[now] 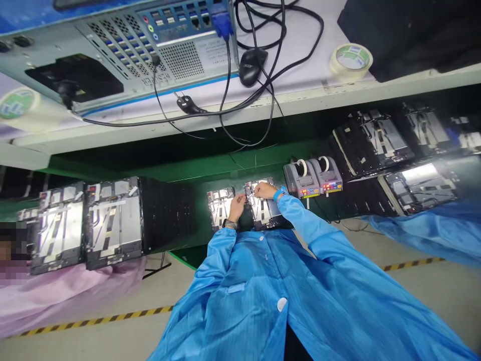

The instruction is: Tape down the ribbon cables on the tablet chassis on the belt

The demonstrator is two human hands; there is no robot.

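Right hand lies over a metal tablet frame, its fingers curled close together near the far edge of the frame. It may be pinching something small there, but I cannot tell. Left hand bends down just beside it, with its fingers pressed together, at the gap between that frame and a smaller metal frame. I cannot tell if it holds anything.

Both frames lie flat on a green mat, right in front of the person, likely so that both hands can get at them. Two tape dispensers stand just past the right hand, probably put there to be easy to reach. More metal frames lie in a row farther off to the left. Up on a white shelf beyond the hands sit a computer case, a black mouse and a roll of masking tape, up out of the way.
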